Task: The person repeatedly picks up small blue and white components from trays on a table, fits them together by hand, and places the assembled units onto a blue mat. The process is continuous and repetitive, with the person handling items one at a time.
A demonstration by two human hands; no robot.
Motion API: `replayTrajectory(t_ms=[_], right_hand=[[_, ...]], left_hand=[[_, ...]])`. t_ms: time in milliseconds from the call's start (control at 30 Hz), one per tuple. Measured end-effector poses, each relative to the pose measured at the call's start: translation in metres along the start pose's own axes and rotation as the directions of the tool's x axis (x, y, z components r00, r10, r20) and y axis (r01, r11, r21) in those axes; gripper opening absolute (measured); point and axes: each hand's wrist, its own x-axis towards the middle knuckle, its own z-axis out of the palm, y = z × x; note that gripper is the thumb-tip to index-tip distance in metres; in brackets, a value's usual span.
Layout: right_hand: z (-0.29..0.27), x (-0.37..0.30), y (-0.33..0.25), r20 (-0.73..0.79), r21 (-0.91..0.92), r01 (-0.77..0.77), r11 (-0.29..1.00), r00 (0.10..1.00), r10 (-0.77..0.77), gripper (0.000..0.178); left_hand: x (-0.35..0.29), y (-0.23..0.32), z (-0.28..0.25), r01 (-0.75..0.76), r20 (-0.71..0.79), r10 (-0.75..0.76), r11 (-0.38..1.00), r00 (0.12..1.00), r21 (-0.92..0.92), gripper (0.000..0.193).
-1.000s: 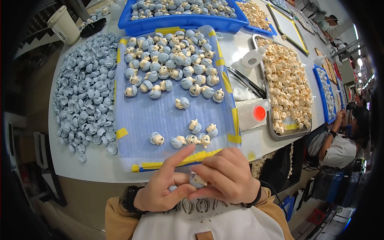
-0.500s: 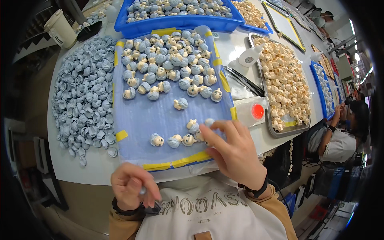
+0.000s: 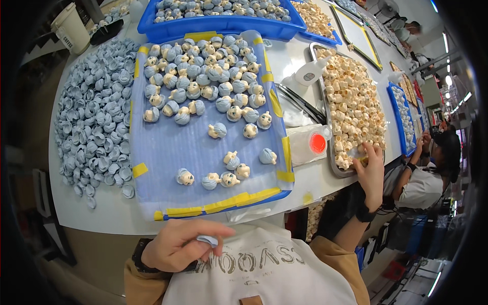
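Blue shell [image 3: 207, 240] in left hand [image 3: 179, 245] (right hand [image 3: 371, 172] at tray [image 3: 341, 173])

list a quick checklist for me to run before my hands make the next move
1. Left hand holding the blue shell: ok, between its fingers.
2. Right hand at the metal tray: ok, at its near end.
3. Cream piece gripped by the right hand: cannot tell.
4. Doll heads evenly spaced on the blue liner: not ok, crowded at the far end.
5. Tweezers apart from both hands: ok.
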Motion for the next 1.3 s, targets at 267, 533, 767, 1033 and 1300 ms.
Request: replayTrajectory(t_ms=[267,533,767,1033,1300], right_hand=[[-0.004,0.000,-0.008,-0.018,0.276,-0.068,0.959,0.997,0.076,0.018],[-0.034,-0.045,-0.157,-0.340,0.869,0.494,0.023,0.631,-0.697,0.032],[-0.020,-0.052,-0.212,-0.546,0.691,0.707,0.152,0.648,-0.531,0.025],[-0.018,-0.056,-0.204,-0.501,0.633,0.742,0.221,0.610,-0.614,0.021],[-0.024,-0.044,-0.183,-0.451,0.699,0.682,0.213,0.652,-0.609,0.030]], left_hand=[[0.005,-0.004,0.008,-0.113,-0.222,0.092,0.990,0.971,-0.081,0.035],[0.026,-0.004,0.006,-0.131,0.224,0.096,0.981,0.970,0.146,0.036],[0.027,-0.011,0.012,-0.185,0.104,0.180,0.982,0.978,0.047,0.043],[0.027,-0.010,0.015,-0.169,-0.040,0.175,0.977,0.984,0.127,0.052],[0.029,-0.009,0.014,-0.207,-0.049,0.217,0.966,0.975,0.152,0.037]])
